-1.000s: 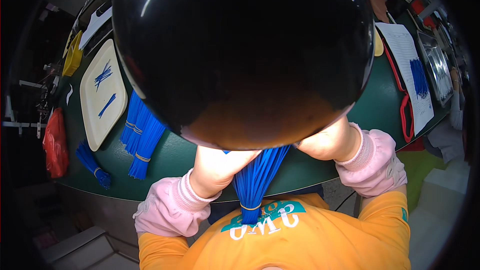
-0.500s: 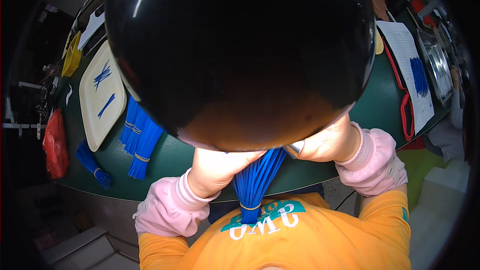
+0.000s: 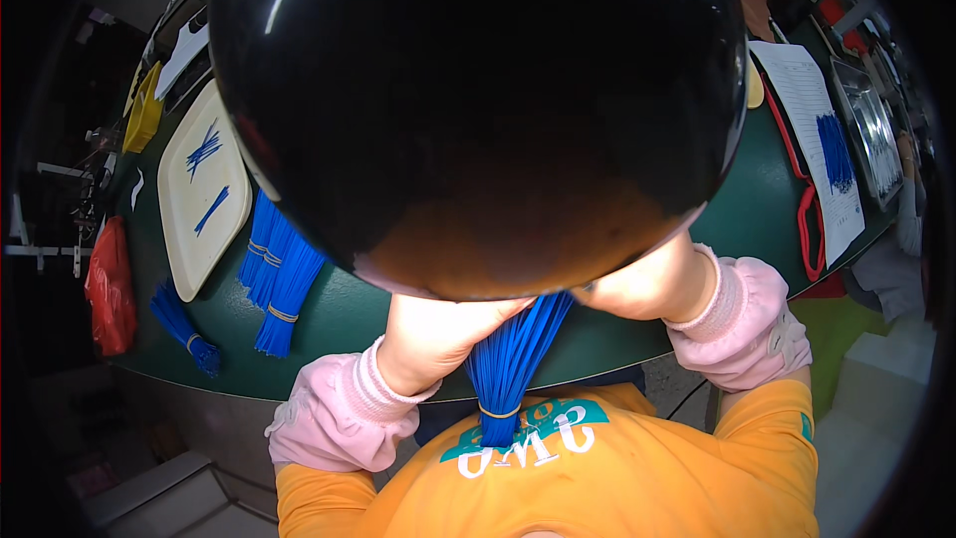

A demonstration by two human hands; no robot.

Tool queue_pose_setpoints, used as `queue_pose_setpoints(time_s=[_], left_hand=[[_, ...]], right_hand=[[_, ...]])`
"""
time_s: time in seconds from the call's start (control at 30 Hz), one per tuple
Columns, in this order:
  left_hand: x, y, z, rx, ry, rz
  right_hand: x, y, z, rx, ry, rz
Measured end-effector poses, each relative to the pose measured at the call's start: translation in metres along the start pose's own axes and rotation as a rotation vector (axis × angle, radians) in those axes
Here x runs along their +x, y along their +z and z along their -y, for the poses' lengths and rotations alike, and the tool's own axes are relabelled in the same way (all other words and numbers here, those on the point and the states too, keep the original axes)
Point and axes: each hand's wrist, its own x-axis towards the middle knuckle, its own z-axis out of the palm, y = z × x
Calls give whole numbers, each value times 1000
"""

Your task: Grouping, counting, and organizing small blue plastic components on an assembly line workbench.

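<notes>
Flanking blue strands (image 3: 510,364): left hand (image 3: 428,337), right hand (image 3: 645,285), lower centre
Finger grip: behind dome (image 3: 478,120), cannot tell
Band (image 3: 498,413): presumably prevents scattering

Smooth, plastic-looking blue strands (image 3: 506,364) — glossy black dome (image 3: 478,120) (light-streaked), ribbed cloth cuffs (image 3: 709,291), crinkled plastic bag (image 3: 110,289).

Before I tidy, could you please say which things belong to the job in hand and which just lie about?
Likely job:
blue wire bundle by left hand, right hand
glossy black dome
other blue bundles

Apparently lying about:
red plastic bag
yellow bin
</notes>
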Motion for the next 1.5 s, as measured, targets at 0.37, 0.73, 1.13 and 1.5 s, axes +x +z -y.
queue_pose_setpoints(time_s=[0.37, 0.73, 1.13, 1.5], left_hand=[[3, -7, 6, 34, 24, 53], [3, -1, 0, 10, -15, -4], [2, -4, 1, 5, -11, 52], [1, -1, -4, -12, -43, -10]], right_hand=[[0, -1, 1, -187, -70, 8], [-3, -5, -2, -54, 68, -34], [-3, -1, -3, -34, 76, -22], [-1, -4, -2, 21, 70, -28]])
